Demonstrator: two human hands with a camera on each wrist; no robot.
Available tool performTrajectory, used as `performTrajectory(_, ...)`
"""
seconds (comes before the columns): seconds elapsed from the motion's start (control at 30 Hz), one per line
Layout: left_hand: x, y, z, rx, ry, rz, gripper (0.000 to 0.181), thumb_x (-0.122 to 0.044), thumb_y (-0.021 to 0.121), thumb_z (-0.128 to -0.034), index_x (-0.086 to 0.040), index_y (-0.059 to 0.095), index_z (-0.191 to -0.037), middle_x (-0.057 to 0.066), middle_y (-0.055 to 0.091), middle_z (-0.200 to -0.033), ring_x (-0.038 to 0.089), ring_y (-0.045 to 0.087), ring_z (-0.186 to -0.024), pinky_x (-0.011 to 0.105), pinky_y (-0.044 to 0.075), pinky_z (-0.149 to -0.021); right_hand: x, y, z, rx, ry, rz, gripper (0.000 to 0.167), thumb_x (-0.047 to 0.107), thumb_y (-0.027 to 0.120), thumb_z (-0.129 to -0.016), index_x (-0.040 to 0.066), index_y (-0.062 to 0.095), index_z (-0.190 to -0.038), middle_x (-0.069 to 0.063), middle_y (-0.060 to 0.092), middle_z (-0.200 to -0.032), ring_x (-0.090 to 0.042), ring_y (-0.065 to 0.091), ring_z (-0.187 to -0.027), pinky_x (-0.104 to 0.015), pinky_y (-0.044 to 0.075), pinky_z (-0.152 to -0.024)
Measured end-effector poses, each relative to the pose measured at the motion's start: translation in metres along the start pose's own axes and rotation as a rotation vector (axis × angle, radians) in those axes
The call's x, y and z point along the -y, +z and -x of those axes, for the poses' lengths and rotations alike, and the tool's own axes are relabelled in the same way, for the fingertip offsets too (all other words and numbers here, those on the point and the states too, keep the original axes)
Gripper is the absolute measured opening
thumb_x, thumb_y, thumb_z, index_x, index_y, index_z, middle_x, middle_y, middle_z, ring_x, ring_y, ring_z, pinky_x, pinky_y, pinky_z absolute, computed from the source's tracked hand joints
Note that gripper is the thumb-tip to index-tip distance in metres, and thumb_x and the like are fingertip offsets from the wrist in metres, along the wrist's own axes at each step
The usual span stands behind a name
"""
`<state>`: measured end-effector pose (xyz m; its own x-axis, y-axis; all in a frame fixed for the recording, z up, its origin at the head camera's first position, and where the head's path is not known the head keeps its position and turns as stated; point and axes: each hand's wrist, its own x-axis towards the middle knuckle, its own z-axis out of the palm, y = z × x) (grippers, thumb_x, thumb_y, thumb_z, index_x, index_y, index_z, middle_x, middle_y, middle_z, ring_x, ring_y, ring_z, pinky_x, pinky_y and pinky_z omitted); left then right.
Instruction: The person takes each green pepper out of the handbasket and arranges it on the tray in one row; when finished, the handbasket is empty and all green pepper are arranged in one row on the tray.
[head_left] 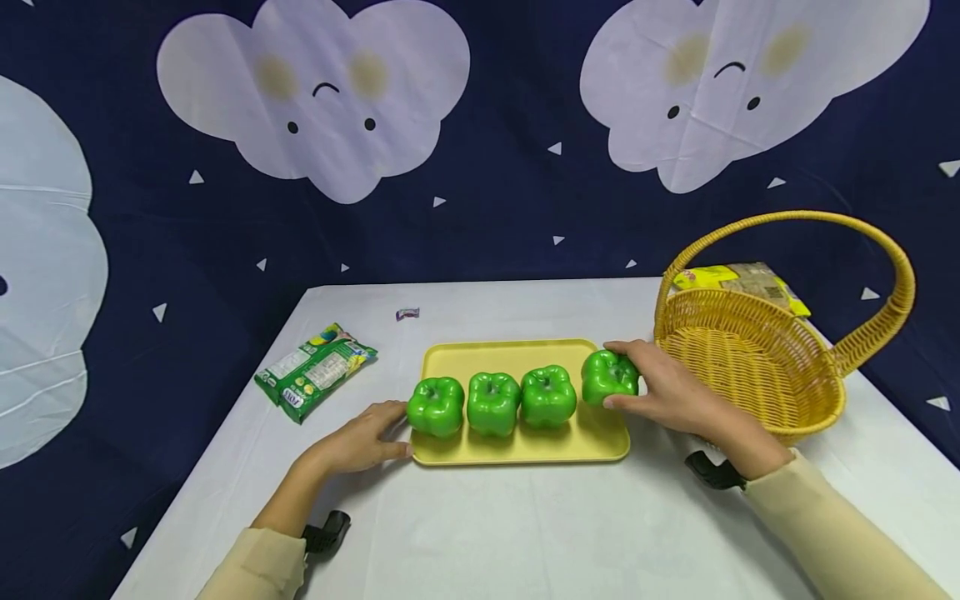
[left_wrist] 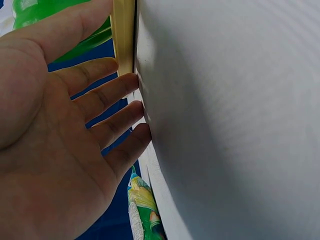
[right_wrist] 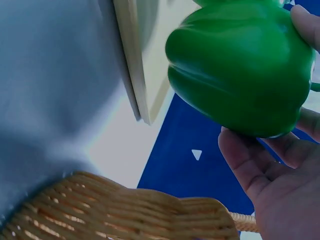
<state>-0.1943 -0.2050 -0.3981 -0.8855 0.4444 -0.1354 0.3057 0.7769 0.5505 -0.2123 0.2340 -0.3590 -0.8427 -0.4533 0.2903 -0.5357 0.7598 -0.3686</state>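
Note:
Three green bell peppers, the leftmost [head_left: 437, 407], the middle one [head_left: 493, 404] and another [head_left: 548, 397], stand in a row on a yellow tray [head_left: 517, 452]. A fourth bell pepper [head_left: 609, 377] is at the tray's right end, held by my right hand [head_left: 671, 390] between thumb and fingers. In the right wrist view this pepper [right_wrist: 240, 65] appears raised off the tray. My left hand [head_left: 367, 437] lies at the tray's left edge with fingers extended. Its palm and spread fingers [left_wrist: 107, 97] show in the left wrist view, gripping nothing.
A yellow wicker basket [head_left: 750, 367] with a tall handle stands just right of the tray. Behind it lies a yellow and brown packet [head_left: 742, 282]. Green snack packets [head_left: 315, 371] lie at the left, and a small wrapped candy [head_left: 407, 314] at the back.

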Motion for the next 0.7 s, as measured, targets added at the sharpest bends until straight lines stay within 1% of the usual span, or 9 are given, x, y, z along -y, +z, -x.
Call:
performTrajectory(0.27, 0.0013, 0.0004, -0.0009, 0.008, -0.001, -0.001, 0.069, -0.031, 0.068, -0.0846, -0.002, 0.040, -0.141, 0.020, 0.041, -0.146, 0.040, 0.032, -0.138, 0.057, 0.026, -0.114, -0.0018, 0.0075, -0.0008, 0.062, -0.004, -0.019, 0.075, 0.046, 0.072, -0.078, 0.006, 0.044, -0.136, -0.016, 0.056, -0.127, -0.030, 0.054, -0.114, -0.050, 0.046, -0.095)
performTrajectory(0.53, 0.0008, -0.0001, -0.0011, 0.004, 0.000, 0.007, 0.068, -0.030, 0.068, -0.0842, -0.002, 0.041, -0.140, 0.020, 0.042, -0.145, 0.040, 0.032, -0.137, 0.057, 0.026, -0.114, -0.0017, 0.0091, -0.0019, 0.093, -0.006, 0.000, 0.076, 0.047, 0.070, -0.080, 0.007, 0.044, -0.138, -0.016, 0.056, -0.127, -0.029, 0.054, -0.114, -0.050, 0.047, -0.095)
performTrajectory(0.7, 0.0011, -0.0001, -0.0013, 0.002, 0.003, 0.006, 0.068, -0.030, 0.069, -0.0841, -0.002, 0.041, -0.140, 0.020, 0.042, -0.145, 0.041, 0.032, -0.137, 0.057, 0.026, -0.114, -0.0014, 0.0100, -0.0015, 0.095, -0.015, -0.003, 0.074, 0.046, 0.070, -0.080, 0.007, 0.044, -0.137, -0.015, 0.056, -0.127, -0.028, 0.055, -0.114, -0.049, 0.047, -0.095)
